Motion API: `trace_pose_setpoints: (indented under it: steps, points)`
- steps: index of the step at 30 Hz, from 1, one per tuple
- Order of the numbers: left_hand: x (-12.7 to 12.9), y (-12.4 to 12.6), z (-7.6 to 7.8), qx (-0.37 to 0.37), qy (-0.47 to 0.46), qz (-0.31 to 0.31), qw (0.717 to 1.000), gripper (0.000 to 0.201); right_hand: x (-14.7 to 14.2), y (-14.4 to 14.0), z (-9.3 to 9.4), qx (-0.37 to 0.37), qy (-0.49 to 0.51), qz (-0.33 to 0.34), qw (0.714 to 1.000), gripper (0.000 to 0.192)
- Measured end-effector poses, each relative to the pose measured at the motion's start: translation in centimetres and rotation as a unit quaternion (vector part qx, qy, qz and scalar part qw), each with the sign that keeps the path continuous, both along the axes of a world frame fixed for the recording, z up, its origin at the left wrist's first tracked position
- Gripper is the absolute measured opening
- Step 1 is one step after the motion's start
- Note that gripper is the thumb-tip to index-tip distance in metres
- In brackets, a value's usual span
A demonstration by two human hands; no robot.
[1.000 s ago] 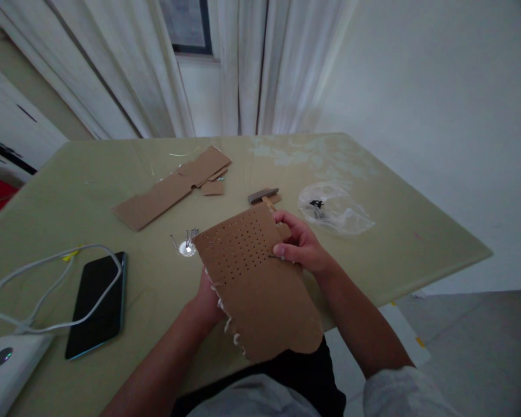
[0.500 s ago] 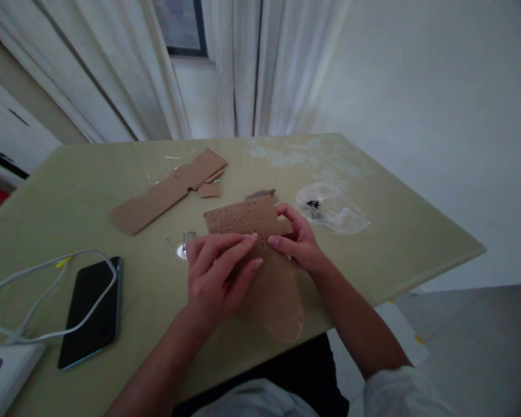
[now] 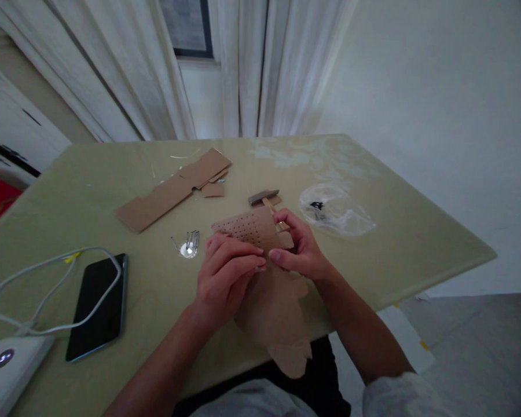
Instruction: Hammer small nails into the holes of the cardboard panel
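A brown cardboard piece with a grid of small punched holes near its far end is held over the table's front edge. My left hand lies on top of it with fingers curled over its middle. My right hand grips its right side, thumb pressing on top. The lower end of the cardboard hangs past the table edge over my lap. Just left of my left hand, several nails lie on a small round metal disc.
A small hammer lies beyond the cardboard. A clear plastic bag with dark bits sits to the right. Cardboard scraps lie at the back left. A black phone, white cable and white device are at the left.
The cardboard was held upright with my left hand behind it; it now lies flatter and lower, and my left hand has come onto its top face.
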State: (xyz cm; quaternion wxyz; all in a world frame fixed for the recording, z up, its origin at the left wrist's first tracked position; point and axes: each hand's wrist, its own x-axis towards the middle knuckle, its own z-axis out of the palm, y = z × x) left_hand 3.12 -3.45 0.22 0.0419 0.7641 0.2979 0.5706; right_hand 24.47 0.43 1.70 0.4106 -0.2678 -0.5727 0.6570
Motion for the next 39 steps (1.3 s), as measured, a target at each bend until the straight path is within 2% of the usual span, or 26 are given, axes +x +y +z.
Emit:
trace_pose_setpoints:
  steps: [4,7,10,12,14,16,19,22,26,34,39]
  points:
    - [0.2,-0.3,-0.1,-0.018,-0.024,-0.016,0.999,0.014,0.0,0.0,-0.2,-0.005,-0.009,-0.019,1.0,0.053]
    - [0.2,-0.4,0.1,-0.042,-0.111,-0.02,0.993,0.012,0.0,0.5,-0.5,-0.013,-0.005,-0.055,0.998,0.055]
    - [-0.8,0.3,0.1,-0.069,-0.176,0.075,0.979,0.007,0.3,1.0,-0.4,-0.033,0.015,-0.117,0.992,0.055]
    - [-2.3,1.5,0.1,-0.15,-0.188,0.168,0.956,0.011,0.5,1.4,-0.3,-0.049,0.034,-0.157,0.986,0.052]
    - [-3.9,2.7,0.0,-0.244,-0.193,0.2,0.929,0.025,0.9,1.8,-0.2,-0.062,0.05,-0.186,0.979,0.053]
    - [-5.5,3.8,-0.1,-0.315,-0.165,0.224,0.907,0.039,1.3,2.4,-0.4,-0.075,0.057,-0.194,0.976,0.054]
    - [-7.2,4.6,-0.4,-0.351,-0.024,0.309,0.884,0.032,1.7,3.3,-0.9,-0.101,0.039,-0.156,0.982,0.057]
    - [-8.3,4.8,-0.9,-0.364,0.107,0.374,0.846,0.026,1.7,3.9,-1.4,-0.112,0.003,-0.114,0.987,0.06]
    - [-9.3,5.2,-1.7,-0.395,0.176,0.379,0.818,0.026,1.3,4.1,-1.8,-0.115,-0.026,-0.094,0.989,0.058]
    - [-9.6,6.1,-2.3,-0.453,0.26,0.389,0.759,0.039,1.0,4.6,-2.6,-0.13,-0.039,-0.149,0.979,0.06]
    - [-9.4,6.4,-2.5,-0.458,0.275,0.386,0.752,0.038,0.9,4.8,-3.0,-0.138,-0.055,-0.171,0.974,0.059]
